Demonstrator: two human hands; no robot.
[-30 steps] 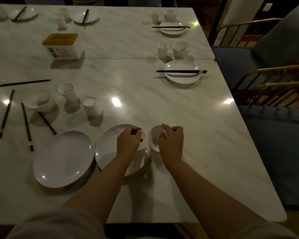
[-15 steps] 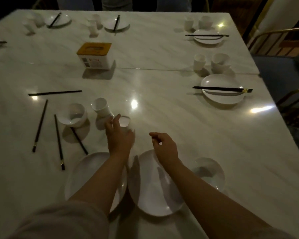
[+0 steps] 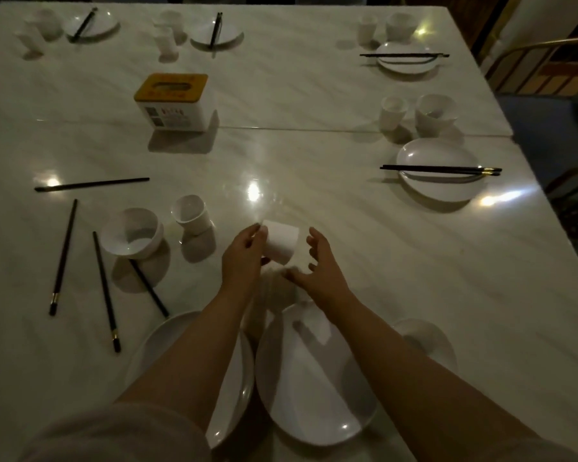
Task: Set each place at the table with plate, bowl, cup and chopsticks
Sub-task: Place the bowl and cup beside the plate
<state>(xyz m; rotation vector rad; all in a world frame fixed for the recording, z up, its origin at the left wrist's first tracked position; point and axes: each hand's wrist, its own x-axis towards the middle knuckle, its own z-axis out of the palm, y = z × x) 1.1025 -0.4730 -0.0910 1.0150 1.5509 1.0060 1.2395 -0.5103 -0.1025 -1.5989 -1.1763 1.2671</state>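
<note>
Fingers (image 3: 252,233) of the left hand (image 3: 244,258) pinch a cup (image 3: 281,241), tilted and lifted off the worktop (image 3: 314,195); the right hand (image 3: 321,268), just beside the cup, has its fingers apart and holds nothing. Step in hand: placing the cup. Next move calls for setting it upright beyond the plate (image 3: 314,388) below the fingers. Count in view: six plates, six cups, six bowls, though the far left pieces are dim. Five chopsticks (image 3: 104,288) lie loose to the left.
</note>
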